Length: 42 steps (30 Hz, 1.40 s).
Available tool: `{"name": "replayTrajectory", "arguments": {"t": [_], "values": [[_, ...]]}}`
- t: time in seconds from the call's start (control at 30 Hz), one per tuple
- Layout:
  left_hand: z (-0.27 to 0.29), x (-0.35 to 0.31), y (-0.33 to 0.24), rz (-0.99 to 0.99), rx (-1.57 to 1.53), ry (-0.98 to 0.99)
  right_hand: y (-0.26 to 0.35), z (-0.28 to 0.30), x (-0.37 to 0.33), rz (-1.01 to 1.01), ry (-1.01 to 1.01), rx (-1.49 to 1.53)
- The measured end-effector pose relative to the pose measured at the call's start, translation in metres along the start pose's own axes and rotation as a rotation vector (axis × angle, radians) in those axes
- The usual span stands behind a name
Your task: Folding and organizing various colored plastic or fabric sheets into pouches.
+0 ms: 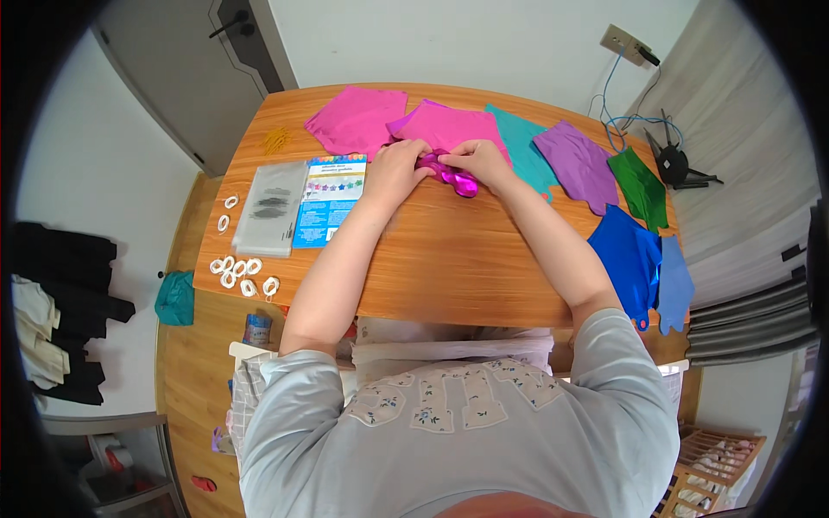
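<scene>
Left hand (402, 171) and right hand (482, 162) are pinching magenta foil (461, 181) — a light grip is probably suiting it.

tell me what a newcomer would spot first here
Probably the shiny magenta foil, held between the left hand and right hand over the table. Then the bright pieces, from pink to blue, curving along the far and right edges. White rings stand out at the near left.
</scene>
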State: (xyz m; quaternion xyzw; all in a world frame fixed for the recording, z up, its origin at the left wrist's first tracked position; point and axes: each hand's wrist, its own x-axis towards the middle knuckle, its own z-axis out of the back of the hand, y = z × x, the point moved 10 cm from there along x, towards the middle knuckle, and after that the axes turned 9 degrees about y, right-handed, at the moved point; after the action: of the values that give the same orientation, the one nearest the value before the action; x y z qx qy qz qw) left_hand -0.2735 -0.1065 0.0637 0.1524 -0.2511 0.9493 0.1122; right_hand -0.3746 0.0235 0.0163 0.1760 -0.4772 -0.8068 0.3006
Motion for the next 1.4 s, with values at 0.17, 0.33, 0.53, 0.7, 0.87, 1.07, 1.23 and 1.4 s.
{"name": "replayTrajectory", "arguments": {"t": [0.17,0.33,0.53,0.7,0.87,1.07,1.23,1.4], "values": [[0.002,-0.005,-0.006,-0.013,-0.020,-0.026,-0.020,0.008,0.011,-0.192,0.104,0.386],[-0.008,-0.010,0.006,-0.036,0.125,0.075,0.015,0.056,0.030,-0.174,0.018,0.305],[-0.017,0.001,0.001,-0.017,0.184,0.117,0.031,0.233,0.034,0.161,-0.538,0.527],[-0.011,-0.004,-0.003,-0.023,0.137,0.129,0.088,0.272,-0.016,0.374,-0.805,-0.053],[0.006,-0.007,-0.022,-0.163,0.217,0.002,0.100,0.149,-0.058,0.566,-0.301,-1.131],[0.004,-0.006,-0.034,-0.171,0.182,0.073,0.029,0.052,-0.087,0.546,0.218,-1.314],[0.004,-0.009,-0.056,-0.211,0.150,0.129,-0.001,0.049,-0.090,0.388,0.058,-1.189],[-0.034,0.003,-0.100,-0.173,0.212,0.313,0.004,0.059,-0.100,0.384,-0.107,-1.039]]}}
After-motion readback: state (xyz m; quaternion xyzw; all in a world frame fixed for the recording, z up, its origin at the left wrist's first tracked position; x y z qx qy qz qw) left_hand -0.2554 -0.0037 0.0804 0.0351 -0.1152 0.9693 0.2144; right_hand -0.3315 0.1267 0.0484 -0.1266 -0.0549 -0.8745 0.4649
